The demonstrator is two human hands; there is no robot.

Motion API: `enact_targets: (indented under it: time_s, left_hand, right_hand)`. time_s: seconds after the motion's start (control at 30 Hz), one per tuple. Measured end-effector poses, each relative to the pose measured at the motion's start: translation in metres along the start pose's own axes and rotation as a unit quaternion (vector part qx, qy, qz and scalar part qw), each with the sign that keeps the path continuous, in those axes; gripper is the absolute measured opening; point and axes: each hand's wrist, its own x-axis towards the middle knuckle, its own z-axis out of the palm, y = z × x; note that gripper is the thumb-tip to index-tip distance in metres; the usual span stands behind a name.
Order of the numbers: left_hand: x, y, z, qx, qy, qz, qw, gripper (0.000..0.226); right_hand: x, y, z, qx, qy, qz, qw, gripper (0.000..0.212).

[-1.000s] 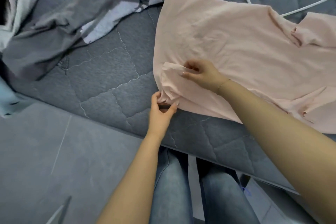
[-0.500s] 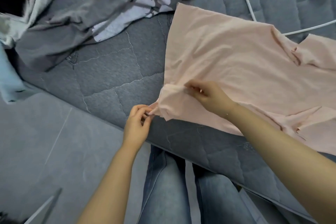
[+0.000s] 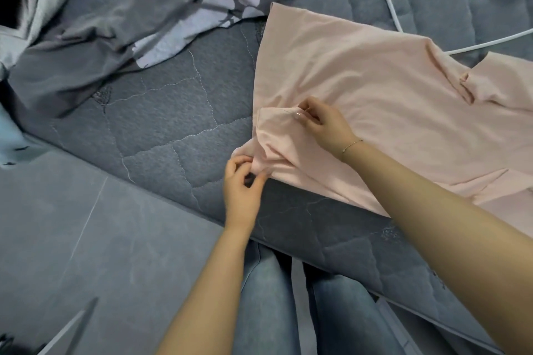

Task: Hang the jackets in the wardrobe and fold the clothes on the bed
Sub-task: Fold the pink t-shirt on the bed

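On bed (image 3: pixel 173 112), near edge: pink shirt (image 3: pixel 360 72) lying spread flat. Left hand (image 3: pixel 242 181) pinching bunched hem corner, after shifting back toward shirt; right hand (image 3: pixel 323 121) pinching turned-over flap. Likely straightening before first fold. Grey shirt (image 3: pixel 138 20) waiting crumpled beyond.

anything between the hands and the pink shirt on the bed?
Nothing visible. The left hand already pinches the pale pink cotton T-shirt at its bunched near corner, and the right hand pinches the folded-over edge just above. The crumpled grey printed garment and white cable lie apart on the grey quilted mattress.
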Motion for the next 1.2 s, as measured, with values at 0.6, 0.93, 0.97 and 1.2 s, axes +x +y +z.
enact_targets:
  time_s: [0.6,0.93,0.97,1.2]
  left_hand:
    - [-0.02,0.075,0.052,0.203,-0.167,0.178,0.948,0.028]
    - [-0.064,0.108,0.254,0.328,-0.35,0.193,0.856,0.045]
    - [-0.069,0.108,0.266,0.338,-0.346,0.201,0.852,0.043]
    - [-0.079,0.111,0.301,0.313,-0.222,0.183,0.905,0.022]
  right_hand:
    - [-0.148,0.076,-0.067,0.084,0.164,0.085,0.979,0.033]
    - [-0.244,0.214,-0.181,-0.063,0.291,0.2,0.934,0.023]
    - [-0.248,0.226,-0.188,-0.066,0.298,0.234,0.923,0.025]
    - [-0.237,0.259,-0.199,0.098,0.22,0.283,0.928,0.058]
